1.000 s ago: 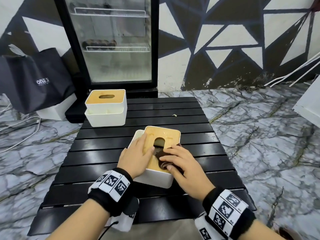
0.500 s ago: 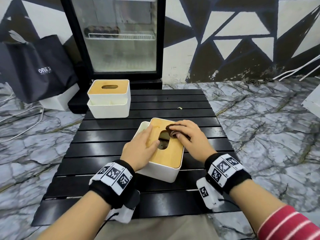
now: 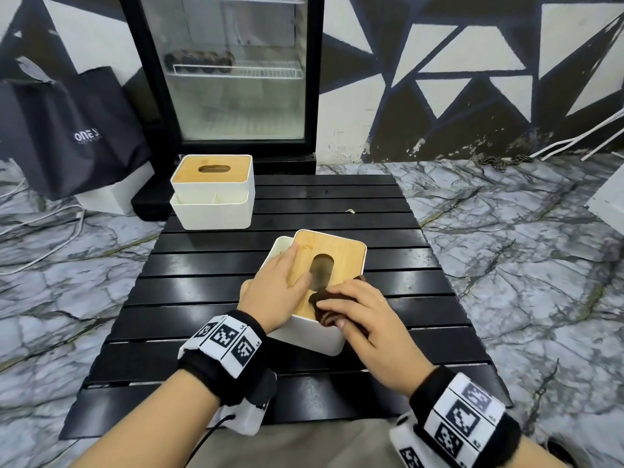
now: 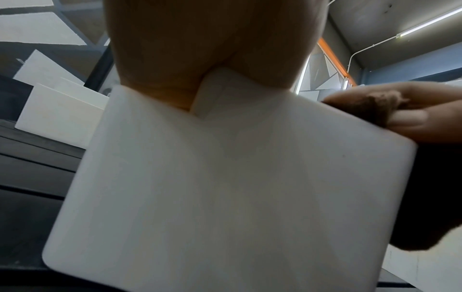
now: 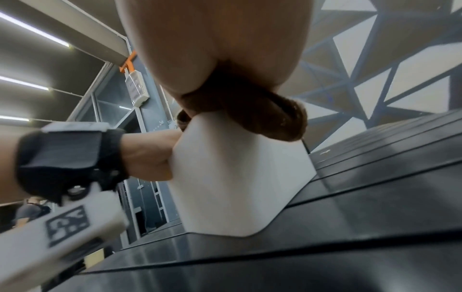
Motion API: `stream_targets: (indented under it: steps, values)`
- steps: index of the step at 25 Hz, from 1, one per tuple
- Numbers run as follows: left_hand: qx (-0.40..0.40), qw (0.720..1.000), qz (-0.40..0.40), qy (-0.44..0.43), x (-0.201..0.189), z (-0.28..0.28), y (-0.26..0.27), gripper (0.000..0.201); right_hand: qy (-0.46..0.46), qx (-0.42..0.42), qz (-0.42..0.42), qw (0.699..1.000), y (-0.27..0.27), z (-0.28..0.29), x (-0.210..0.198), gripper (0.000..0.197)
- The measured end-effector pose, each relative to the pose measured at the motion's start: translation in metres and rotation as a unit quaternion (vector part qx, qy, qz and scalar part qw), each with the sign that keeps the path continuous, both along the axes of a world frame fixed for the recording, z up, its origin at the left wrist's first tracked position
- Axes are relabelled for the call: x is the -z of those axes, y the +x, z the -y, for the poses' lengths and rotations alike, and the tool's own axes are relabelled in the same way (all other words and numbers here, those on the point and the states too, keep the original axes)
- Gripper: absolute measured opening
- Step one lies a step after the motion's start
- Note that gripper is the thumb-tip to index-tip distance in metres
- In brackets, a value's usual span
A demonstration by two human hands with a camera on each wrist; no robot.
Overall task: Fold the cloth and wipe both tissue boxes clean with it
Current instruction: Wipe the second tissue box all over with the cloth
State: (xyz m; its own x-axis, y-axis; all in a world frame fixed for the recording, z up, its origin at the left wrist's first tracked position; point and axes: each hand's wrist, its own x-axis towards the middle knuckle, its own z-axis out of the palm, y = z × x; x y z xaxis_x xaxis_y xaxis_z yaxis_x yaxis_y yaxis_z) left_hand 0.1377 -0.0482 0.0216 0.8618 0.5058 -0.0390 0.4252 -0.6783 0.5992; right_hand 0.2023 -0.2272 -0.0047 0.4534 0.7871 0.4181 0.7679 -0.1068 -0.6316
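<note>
The right hand (image 3: pixel 366 324) lies flat, fingers close together, pressing the bunched brown cloth (image 3: pixel 320 298) onto the wooden lid (image 3: pixel 341 256) at the near right corner of the near box (image 3: pixel 314 336). The cloth spills over that corner's edge. The left hand (image 3: pixel 275 292) rests on the lid's left side, fingers straight and together, thumb pointing toward the lid's slot (image 3: pixel 322 271). The box sits skewed in the middle of the black slatted table (image 3: pixel 189 292), with bare slats on every side. The far box (image 3: pixel 212 194) stands apart at the far left corner, close to the table's edge.

Only the left wrist view shows a right fingertip (image 4: pixel 405 120) pinning cloth at the box's rim. Only the right wrist view shows the cloth (image 5: pixel 262 118) rolled thick under the palm and the left hand (image 5: pixel 147 156) against the white wall
</note>
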Motion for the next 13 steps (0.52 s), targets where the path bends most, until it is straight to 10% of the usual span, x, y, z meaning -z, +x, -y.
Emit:
stream_targets:
  steps: [13]
  values:
    - [0.003,1.000,-0.018,0.012,-0.002,-0.003,0.004,0.060,-0.027,0.067,-0.019,0.997,0.072,-0.036,-0.015,0.033]
